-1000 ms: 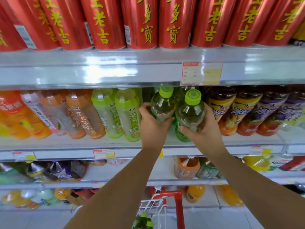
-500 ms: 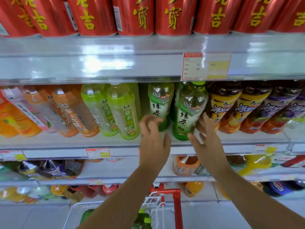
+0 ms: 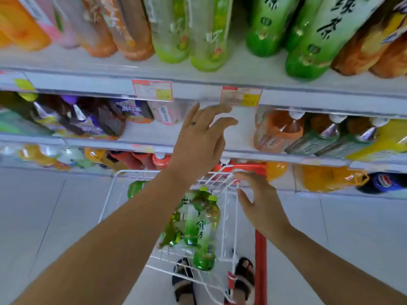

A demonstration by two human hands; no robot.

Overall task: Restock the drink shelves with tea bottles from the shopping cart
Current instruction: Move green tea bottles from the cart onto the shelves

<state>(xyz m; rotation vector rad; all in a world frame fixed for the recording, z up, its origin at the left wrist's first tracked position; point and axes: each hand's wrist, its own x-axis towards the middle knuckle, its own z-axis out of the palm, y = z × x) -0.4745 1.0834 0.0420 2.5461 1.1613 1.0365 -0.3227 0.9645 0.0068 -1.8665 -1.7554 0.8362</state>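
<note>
Tea bottles [image 3: 201, 227] lie below left grip [image 3: 198, 146].

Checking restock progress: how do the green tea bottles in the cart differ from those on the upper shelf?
The cart bottles lie jumbled at angles; the shelf bottles stand upright. The cart bottles show their green caps; the shelf bottles' tops are out of frame. Both carry the same green label.

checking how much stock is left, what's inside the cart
Green tea bottles lie bunched in the cart, at least two, with one more green bottle near its far rim. The left arm covers part of it, so the full count is hidden.
</note>
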